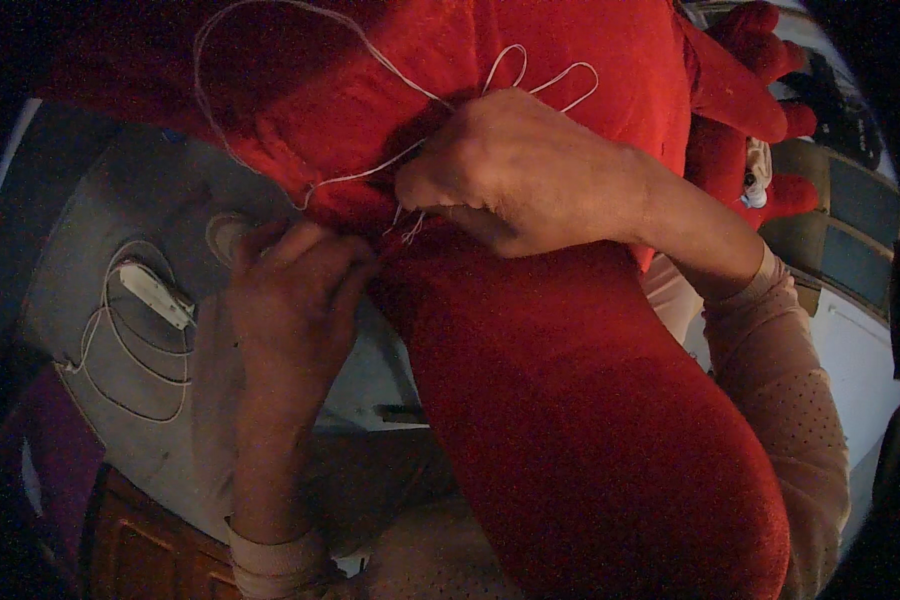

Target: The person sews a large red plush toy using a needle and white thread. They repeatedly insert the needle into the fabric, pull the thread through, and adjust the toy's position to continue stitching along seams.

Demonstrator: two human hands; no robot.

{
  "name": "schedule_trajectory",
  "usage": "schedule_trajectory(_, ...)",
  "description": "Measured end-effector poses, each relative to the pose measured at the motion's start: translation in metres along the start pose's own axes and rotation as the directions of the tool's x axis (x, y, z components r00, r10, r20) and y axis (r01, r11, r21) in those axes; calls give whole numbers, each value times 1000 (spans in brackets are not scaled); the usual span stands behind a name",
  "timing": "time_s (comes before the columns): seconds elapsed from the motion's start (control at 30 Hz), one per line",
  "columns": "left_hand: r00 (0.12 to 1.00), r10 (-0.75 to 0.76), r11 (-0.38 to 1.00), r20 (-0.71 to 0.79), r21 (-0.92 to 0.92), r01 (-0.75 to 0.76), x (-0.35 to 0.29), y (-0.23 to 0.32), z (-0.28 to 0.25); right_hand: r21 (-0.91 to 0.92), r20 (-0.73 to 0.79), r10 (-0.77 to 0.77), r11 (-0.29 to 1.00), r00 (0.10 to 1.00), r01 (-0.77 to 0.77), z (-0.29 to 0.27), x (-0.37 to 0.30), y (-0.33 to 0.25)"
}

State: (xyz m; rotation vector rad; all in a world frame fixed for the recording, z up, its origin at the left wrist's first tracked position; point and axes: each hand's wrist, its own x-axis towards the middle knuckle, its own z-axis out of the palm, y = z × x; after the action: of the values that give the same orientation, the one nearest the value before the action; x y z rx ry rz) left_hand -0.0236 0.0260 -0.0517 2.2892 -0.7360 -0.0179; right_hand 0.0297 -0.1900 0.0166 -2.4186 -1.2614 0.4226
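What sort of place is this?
Possibly a home room or small workshop; can't tell which. Signs: stuffed red pieces at upper right, white thread over red fabric, brown panelled wood.

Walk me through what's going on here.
A person is working with both bare hands on a red, padded fabric piece. The left hand has its fingers curled against the fabric's edge. The right hand is closed just beside it, where a white thread runs in under the hand; what lies between its fingers is hidden. The thread loops loosely over the red fabric. Off to the left lies a white oblong block with a coiled cord.
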Motion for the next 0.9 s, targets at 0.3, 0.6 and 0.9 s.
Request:
schedule_trajectory(0.3, 993, -31, 980, -111, -198, 9, -4, -2, 6, 55, -87, -76, 995, 993, 81, -6, 4, 6)
schedule_trajectory(0.6, 1000, -13, 998, -28, -55, 12, 1, -2, -2, 16, -34, -46, 999, 998, 46, -2, 9, 5)
schedule_trajectory(0.9, 999, -10, 1000, -35, -22, 10, 0, -2, -2, -28, -9, -73, 997, 997, 73, 2, 13, 5)
